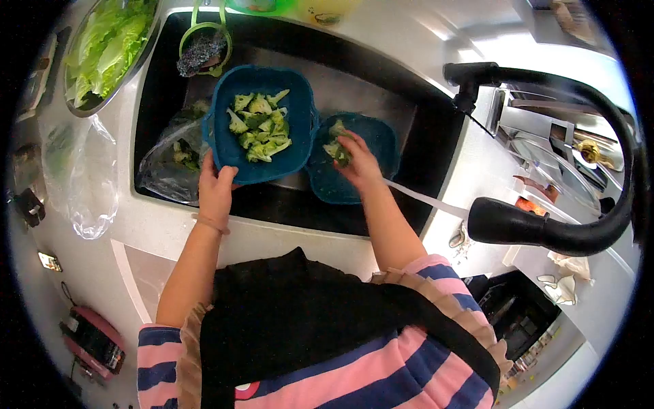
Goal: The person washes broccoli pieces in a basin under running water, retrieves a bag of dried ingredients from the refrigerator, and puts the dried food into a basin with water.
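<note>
Over the dark-edged sink [375, 88], the left hand [216, 183] grips the near left edge of a blue square basket [296, 102], its thumb by the rim and its other fingers partly hidden; cut broccoli florets [260, 126] lie inside, heaped toward the middle; just right of it, lower in the sink, sits a second blue basket [385, 136], and above this the right hand [361, 162] is curled around a few broccoli pieces [338, 144], slightly blurred; a stream of water [429, 199] runs from the black spray head [504, 221] of the arched faucet [565, 75] toward the right wrist; left of the first basket, a clear plastic bag [170, 157] with more broccoli showing through lies in the sink; at the far left corner hangs a green-rimmed holder [228, 51] with a wire scourer [203, 51]; on the countertop [160, 218] to the left, lettuce leaves [109, 48] fill a metal bowl [129, 76], and near it lies another clear plastic bag [92, 184].
</note>
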Motion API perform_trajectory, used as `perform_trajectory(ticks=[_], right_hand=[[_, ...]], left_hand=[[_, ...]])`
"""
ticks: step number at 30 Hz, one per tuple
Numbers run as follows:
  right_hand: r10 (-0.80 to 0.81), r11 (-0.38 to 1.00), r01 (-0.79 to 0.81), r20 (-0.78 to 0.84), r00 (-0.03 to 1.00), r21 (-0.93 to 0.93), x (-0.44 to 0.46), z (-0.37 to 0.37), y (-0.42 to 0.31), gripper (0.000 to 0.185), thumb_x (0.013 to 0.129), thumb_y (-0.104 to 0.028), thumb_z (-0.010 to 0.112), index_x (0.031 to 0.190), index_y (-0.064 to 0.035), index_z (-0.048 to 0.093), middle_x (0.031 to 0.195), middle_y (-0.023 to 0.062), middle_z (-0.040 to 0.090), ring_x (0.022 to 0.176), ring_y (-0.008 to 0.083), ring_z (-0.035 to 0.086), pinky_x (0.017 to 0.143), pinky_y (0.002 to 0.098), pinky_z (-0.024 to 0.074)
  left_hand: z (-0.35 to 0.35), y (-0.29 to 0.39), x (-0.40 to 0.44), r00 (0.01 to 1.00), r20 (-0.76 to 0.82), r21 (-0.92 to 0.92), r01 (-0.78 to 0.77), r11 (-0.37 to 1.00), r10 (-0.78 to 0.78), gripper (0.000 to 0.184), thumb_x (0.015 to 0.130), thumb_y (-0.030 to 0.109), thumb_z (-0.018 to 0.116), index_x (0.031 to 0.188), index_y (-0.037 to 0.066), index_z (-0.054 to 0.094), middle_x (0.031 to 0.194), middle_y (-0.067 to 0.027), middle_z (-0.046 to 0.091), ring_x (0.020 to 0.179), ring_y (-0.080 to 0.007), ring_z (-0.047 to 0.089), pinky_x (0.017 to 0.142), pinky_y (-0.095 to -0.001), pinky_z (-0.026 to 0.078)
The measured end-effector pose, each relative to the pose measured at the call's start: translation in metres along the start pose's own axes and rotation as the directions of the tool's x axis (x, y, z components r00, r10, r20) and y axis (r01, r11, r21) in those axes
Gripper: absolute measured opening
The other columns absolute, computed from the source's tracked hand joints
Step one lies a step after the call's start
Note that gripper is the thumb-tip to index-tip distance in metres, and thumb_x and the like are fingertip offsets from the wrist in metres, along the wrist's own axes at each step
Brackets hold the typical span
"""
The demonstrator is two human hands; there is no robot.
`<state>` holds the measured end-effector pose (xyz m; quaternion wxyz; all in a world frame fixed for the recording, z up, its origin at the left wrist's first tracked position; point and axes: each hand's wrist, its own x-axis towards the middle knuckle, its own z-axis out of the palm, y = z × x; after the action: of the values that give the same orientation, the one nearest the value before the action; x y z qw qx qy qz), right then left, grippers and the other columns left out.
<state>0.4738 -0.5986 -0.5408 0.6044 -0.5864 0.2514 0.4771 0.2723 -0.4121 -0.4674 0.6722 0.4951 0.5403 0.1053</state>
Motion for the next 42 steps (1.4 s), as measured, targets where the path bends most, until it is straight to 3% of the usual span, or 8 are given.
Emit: perform_trajectory(ticks=[9, 15, 23, 30, 31, 33, 36, 42], right_hand=[[-0.02, 0.996, 0.003, -0.19, 0.982, -0.092, -0.06, -0.014, -0.018, 0.035, 0.079, -0.019, 0.063, 0.112, -0.0172, 0.05, 0.098, 0.0048, 0.054, 0.087, 0.0189, 0.054, 0.065, 0.0346, 0.0472], [-0.087, 0.987, 0.102, 0.123, 0.989, -0.123, -0.075, 0.032, -0.023, 0.037, 0.079, -0.016, 0.064, 0.113, -0.015, 0.049, 0.102, 0.005, 0.055, 0.088, 0.0195, 0.057, 0.065, 0.0357, 0.0471], [-0.125, 0.967, 0.208, 0.43, 0.894, -0.15, -0.09, 0.103, -0.02, 0.051, 0.086, -0.013, 0.055, 0.133, -0.0049, 0.037, 0.13, 0.0104, 0.041, 0.113, 0.0227, 0.046, 0.092, 0.0402, 0.042], [-0.431, 0.791, 0.299, -0.139, 0.892, -0.533, -0.006, 0.008, -0.02, 0.021, 0.085, -0.011, 0.051, 0.103, -0.0048, 0.061, 0.081, 0.0031, 0.055, 0.064, 0.0094, 0.045, 0.055, 0.0252, 0.0373], [-0.447, 0.834, 0.278, -0.287, 0.847, -0.477, 0.029, -0.023, -0.009, 0.023, 0.083, -0.01, 0.054, 0.103, -0.0022, 0.06, 0.084, 0.0069, 0.057, 0.068, 0.013, 0.05, 0.06, 0.0271, 0.0411], [-0.811, 0.475, 0.367, -0.236, 0.536, -0.799, 0.076, -0.067, 0.01, 0.027, 0.079, -0.012, 0.058, 0.104, 0.0002, 0.059, 0.09, 0.0134, 0.058, 0.079, 0.0226, 0.056, 0.07, 0.0339, 0.0454], [-0.878, 0.258, 0.216, -0.135, 0.46, -0.942, 0.067, -0.06, 0.006, 0.039, 0.077, -0.017, 0.061, 0.11, 0.0024, 0.056, 0.102, 0.0204, 0.057, 0.095, 0.0333, 0.055, 0.084, 0.0407, 0.0437], [-0.594, 0.635, 0.193, -0.314, 0.74, -0.748, 0.103, -0.065, 0.026, 0.054, 0.078, -0.027, 0.059, 0.122, 0.0018, 0.046, 0.12, 0.0207, 0.05, 0.107, 0.0366, 0.05, 0.089, 0.0423, 0.0412]], left_hand=[[-0.012, -0.028, 0.014, 0.992, 0.084, 0.015, -0.095, 0.995, 0.093, 0.06, 0.078, 0.015, 0.054, 0.131, -0.004, 0.034, 0.106, -0.0121, 0.053, 0.09, -0.0158, 0.054, 0.071, -0.0266, 0.05], [-0.008, -0.014, 0.006, 0.993, 0.096, -0.001, -0.071, 0.997, 0.071, 0.059, 0.077, 0.013, 0.054, 0.131, -0.003, 0.034, 0.107, -0.0122, 0.053, 0.09, -0.0163, 0.054, 0.071, -0.0264, 0.05], [-0.007, -0.01, 0.006, 0.993, 0.102, 0.058, -0.072, 0.996, 0.066, 0.05, 0.078, 0.017, 0.05, 0.125, 0.002, 0.042, 0.099, -0.007, 0.057, 0.081, -0.0147, 0.057, 0.065, -0.0284, 0.051], [-0.006, -0.014, 0.008, 0.998, 0.06, -0.08, -0.028, 0.996, 0.033, 0.044, 0.079, 0.018, 0.049, 0.12, 0.003, 0.044, 0.103, -0.0069, 0.054, 0.084, -0.0151, 0.055, 0.069, -0.0303, 0.051], [-0.007, -0.016, 0.009, 0.997, 0.066, -0.078, -0.032, 0.996, 0.037, 0.045, 0.079, 0.019, 0.049, 0.121, 0.004, 0.044, 0.103, -0.0068, 0.054, 0.084, -0.0153, 0.055, 0.069, -0.0303, 0.051], [-0.009, -0.017, 0.009, 0.997, 0.066, -0.07, -0.038, 0.997, 0.043, 0.045, 0.079, 0.019, 0.049, 0.121, 0.004, 0.044, 0.103, -0.0067, 0.054, 0.084, -0.0155, 0.055, 0.069, -0.0303, 0.051], [-0.008, -0.014, 0.008, 0.999, 0.028, -0.022, -0.033, 0.999, 0.033, 0.053, 0.078, 0.017, 0.052, 0.127, -0.001, 0.04, 0.1, -0.0092, 0.056, 0.083, -0.0149, 0.055, 0.068, -0.0261, 0.049], [-0.004, -0.007, 0.004, 1.0, 0.005, -0.042, -0.02, 0.999, 0.021, 0.055, 0.076, 0.018, 0.054, 0.126, -0.001, 0.041, 0.097, -0.009, 0.055, 0.08, -0.0138, 0.053, 0.065, -0.0252, 0.048]])
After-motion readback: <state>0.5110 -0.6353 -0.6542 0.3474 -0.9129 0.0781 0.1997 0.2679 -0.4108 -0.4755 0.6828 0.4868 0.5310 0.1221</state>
